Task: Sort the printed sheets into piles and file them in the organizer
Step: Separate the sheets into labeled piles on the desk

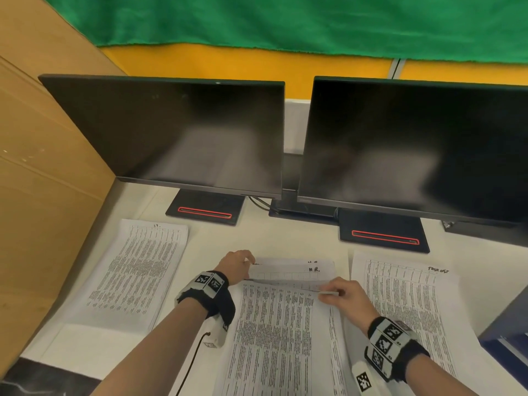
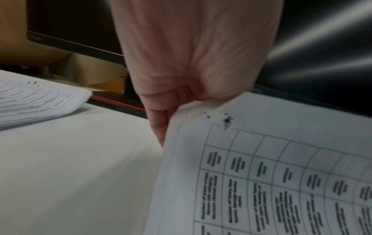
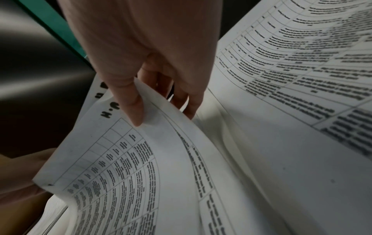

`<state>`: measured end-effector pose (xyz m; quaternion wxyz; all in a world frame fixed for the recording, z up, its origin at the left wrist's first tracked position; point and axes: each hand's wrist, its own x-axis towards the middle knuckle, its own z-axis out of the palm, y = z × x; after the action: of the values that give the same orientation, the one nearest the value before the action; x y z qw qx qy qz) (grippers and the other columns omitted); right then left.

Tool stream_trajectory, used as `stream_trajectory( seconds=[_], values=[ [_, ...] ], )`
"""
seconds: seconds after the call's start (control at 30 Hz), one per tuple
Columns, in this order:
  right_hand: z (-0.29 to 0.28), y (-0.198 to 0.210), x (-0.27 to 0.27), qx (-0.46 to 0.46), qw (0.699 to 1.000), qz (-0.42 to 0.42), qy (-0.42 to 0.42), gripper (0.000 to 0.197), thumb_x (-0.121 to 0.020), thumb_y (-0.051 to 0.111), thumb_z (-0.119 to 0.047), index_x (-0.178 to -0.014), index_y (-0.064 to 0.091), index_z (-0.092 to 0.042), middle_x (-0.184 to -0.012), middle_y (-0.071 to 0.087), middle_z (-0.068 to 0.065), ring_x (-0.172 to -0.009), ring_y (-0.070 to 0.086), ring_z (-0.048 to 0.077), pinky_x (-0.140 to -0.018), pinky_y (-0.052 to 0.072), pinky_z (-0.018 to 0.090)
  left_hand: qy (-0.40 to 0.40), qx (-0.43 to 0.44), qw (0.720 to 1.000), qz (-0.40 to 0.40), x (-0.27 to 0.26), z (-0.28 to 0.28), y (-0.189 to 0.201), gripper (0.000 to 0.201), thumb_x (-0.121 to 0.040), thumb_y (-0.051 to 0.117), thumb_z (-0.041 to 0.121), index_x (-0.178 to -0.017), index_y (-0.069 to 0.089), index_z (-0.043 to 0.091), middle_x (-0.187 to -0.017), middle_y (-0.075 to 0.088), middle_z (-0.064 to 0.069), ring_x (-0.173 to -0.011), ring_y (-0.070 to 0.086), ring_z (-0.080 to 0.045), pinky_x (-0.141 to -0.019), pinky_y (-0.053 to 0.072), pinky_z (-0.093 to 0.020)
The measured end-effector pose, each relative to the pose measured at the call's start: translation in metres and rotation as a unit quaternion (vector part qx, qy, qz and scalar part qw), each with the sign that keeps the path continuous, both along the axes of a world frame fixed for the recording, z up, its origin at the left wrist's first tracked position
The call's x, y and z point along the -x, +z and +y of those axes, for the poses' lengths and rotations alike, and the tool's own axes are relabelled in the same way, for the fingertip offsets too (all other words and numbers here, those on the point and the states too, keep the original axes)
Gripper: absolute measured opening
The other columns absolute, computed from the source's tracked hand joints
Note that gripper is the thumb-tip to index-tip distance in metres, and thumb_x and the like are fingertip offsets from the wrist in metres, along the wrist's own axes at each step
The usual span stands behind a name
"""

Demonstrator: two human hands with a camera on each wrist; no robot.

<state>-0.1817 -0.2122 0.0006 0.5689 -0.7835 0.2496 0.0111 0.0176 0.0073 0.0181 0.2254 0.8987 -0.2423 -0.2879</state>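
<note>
L hand (image 1: 237, 265) pinches far-left corner of top sheet (image 1: 285, 324) on centre pile, fingers curled round edge. R hand (image 1: 343, 295) pinches same sheet's far-right edge, thumb on top, fingers under; far end lifted off the sheet below marked "H.R." (image 1: 294, 271). Left pile (image 1: 137, 270) & right pile (image 1: 405, 304) lie flat either side, bare strips of white desk (image 1: 225, 238) between piles. Two dark monitors (image 1: 177, 132) stand just behind, stands near pile tops. Cardboard panel (image 1: 43, 167) closes left side; green cloth (image 1: 285, 21) over yellow wall at back.

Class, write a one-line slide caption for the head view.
Both hands lift a printed sheet from the middle pile.
</note>
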Motion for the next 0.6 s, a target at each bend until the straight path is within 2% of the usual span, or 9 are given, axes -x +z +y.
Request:
stream_trajectory(
  seconds=[0.1, 0.17, 0.27, 0.33, 0.4, 0.5, 0.53, 0.57, 0.6],
  values=[
    [0.002, 0.002, 0.000, 0.007, 1.000, 0.003, 0.006, 0.020, -0.074, 0.076, -0.006, -0.073, 0.072, -0.025, -0.081, 0.067, 0.000, -0.090, 0.060, 0.028, -0.084, 0.045, 0.034, -0.036, -0.055, 0.997, -0.034, 0.001, -0.005, -0.003, 0.024, -0.086, 0.054, 0.018, -0.108, 0.061, 0.014, -0.106, 0.061, -0.010, -0.096, 0.058, -0.027, -0.079, 0.044, -0.030],
    [0.003, 0.004, 0.000, 0.012, 1.000, 0.004, 0.006, 0.021, -0.075, 0.075, -0.007, -0.073, 0.071, -0.028, -0.083, 0.068, 0.001, -0.090, 0.060, 0.026, -0.082, 0.045, 0.032, -0.054, -0.077, 0.994, -0.063, 0.001, -0.006, -0.002, 0.026, -0.080, 0.064, 0.027, -0.103, 0.062, 0.016, -0.108, 0.055, -0.007, -0.098, 0.054, -0.024, -0.082, 0.042, -0.031],
    [0.003, 0.008, 0.000, 0.029, 1.000, -0.004, -0.005, 0.017, -0.078, 0.074, -0.011, -0.076, 0.070, -0.027, -0.083, 0.064, -0.002, -0.084, 0.057, 0.016, -0.074, 0.042, 0.022, -0.099, -0.050, 0.987, -0.114, 0.003, -0.009, 0.005, 0.017, -0.080, 0.064, 0.029, -0.088, 0.059, 0.015, -0.099, 0.048, -0.004, -0.097, 0.049, -0.024, -0.081, 0.041, -0.034],
    [0.003, 0.009, -0.001, 0.021, 1.000, 0.000, -0.012, 0.009, -0.081, 0.070, -0.014, -0.088, 0.069, -0.020, -0.085, 0.056, -0.013, -0.082, 0.050, 0.003, -0.073, 0.037, 0.016, -0.077, 0.019, 0.992, -0.101, 0.009, -0.011, 0.018, 0.010, -0.086, 0.053, 0.024, -0.082, 0.048, 0.016, -0.087, 0.055, -0.005, -0.087, 0.056, -0.029, -0.073, 0.043, -0.035],
    [0.001, 0.010, -0.002, 0.006, 1.000, 0.005, -0.016, 0.014, -0.083, 0.069, -0.017, -0.097, 0.067, -0.018, -0.091, 0.056, -0.016, -0.087, 0.051, 0.000, -0.074, 0.036, 0.008, -0.029, 0.087, 0.988, -0.125, 0.015, -0.012, 0.035, 0.010, -0.093, 0.043, 0.025, -0.086, 0.041, 0.019, -0.074, 0.060, -0.005, -0.071, 0.059, -0.028, -0.062, 0.042, -0.036],
    [0.000, 0.009, -0.005, -0.018, 1.000, 0.012, -0.015, 0.013, -0.084, 0.068, -0.016, -0.091, 0.064, -0.026, -0.093, 0.063, -0.015, -0.090, 0.057, 0.002, -0.068, 0.039, 0.000, 0.060, 0.202, 0.951, -0.225, 0.015, -0.011, 0.074, 0.011, -0.097, 0.042, 0.026, -0.095, 0.048, 0.017, -0.063, 0.054, 0.003, -0.056, 0.051, -0.021, -0.055, 0.035, -0.030],
    [0.000, 0.007, -0.006, -0.019, 1.000, 0.018, -0.012, 0.012, -0.085, 0.067, -0.017, -0.094, 0.065, -0.025, -0.095, 0.064, -0.013, -0.092, 0.058, 0.004, -0.071, 0.041, 0.002, 0.083, 0.249, 0.926, -0.273, 0.012, -0.010, 0.092, 0.010, -0.097, 0.045, 0.023, -0.095, 0.052, 0.016, -0.061, 0.052, 0.004, -0.054, 0.047, -0.019, -0.055, 0.032, -0.028],
    [-0.001, 0.004, -0.006, -0.022, 0.999, 0.025, -0.013, 0.015, -0.085, 0.067, -0.020, -0.099, 0.066, -0.021, -0.100, 0.065, -0.009, -0.095, 0.058, 0.007, -0.080, 0.043, 0.008, 0.101, 0.292, 0.897, -0.317, 0.007, -0.007, 0.111, 0.009, -0.096, 0.047, 0.019, -0.094, 0.055, 0.014, -0.062, 0.052, 0.005, -0.054, 0.044, -0.017, -0.056, 0.031, -0.027],
    [-0.003, 0.001, -0.007, -0.029, 0.999, 0.028, -0.011, 0.023, -0.085, 0.067, -0.024, -0.107, 0.066, -0.018, -0.106, 0.066, -0.006, -0.100, 0.059, 0.009, -0.091, 0.045, 0.019, 0.118, 0.329, 0.871, -0.346, 0.002, -0.003, 0.130, 0.010, -0.095, 0.048, 0.017, -0.094, 0.056, 0.013, -0.066, 0.054, 0.005, -0.056, 0.045, -0.014, -0.057, 0.032, -0.026]
  ],
)
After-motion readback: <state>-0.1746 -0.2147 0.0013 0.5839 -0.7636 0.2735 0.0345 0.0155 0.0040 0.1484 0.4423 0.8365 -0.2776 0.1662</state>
